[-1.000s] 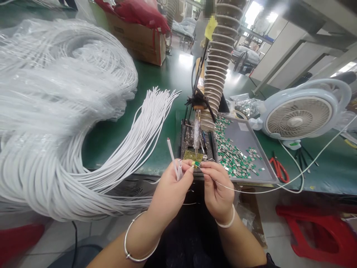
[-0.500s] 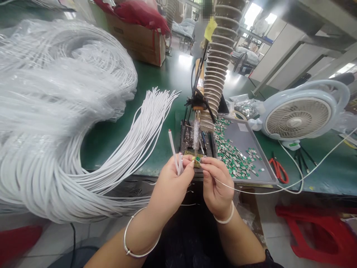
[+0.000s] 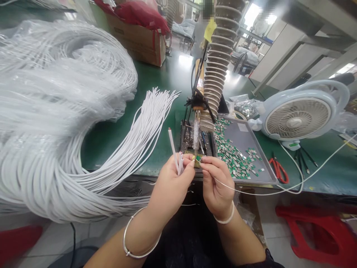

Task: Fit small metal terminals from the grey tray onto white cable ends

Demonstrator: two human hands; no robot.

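My left hand (image 3: 175,178) is closed around a few short white cables (image 3: 172,144), whose reddish ends stick up above the fist. Its thumb and index finger pinch close to a small green circuit board (image 3: 198,158). From the other side, my right hand (image 3: 219,180) has its fingertips together at the board, pinching a thin pale solder wire (image 3: 251,193) that trails off to the right. Directly above the board a soldering iron (image 3: 196,128) points downward, its tip between my hands. The exact contact at the fingertips is too small to make out.
A big bundle of white cables (image 3: 134,137) covers the left side. Right of the iron, a grey tray (image 3: 266,163) holds many green boards. Red-handled cutters (image 3: 279,169) and a fan (image 3: 298,115) stand beyond it. A ribbed hose (image 3: 219,56) hangs behind the iron.
Almost nothing differs. Both hands stay at the board under the iron, and the solder wire's far end has shifted slightly lower on the right.
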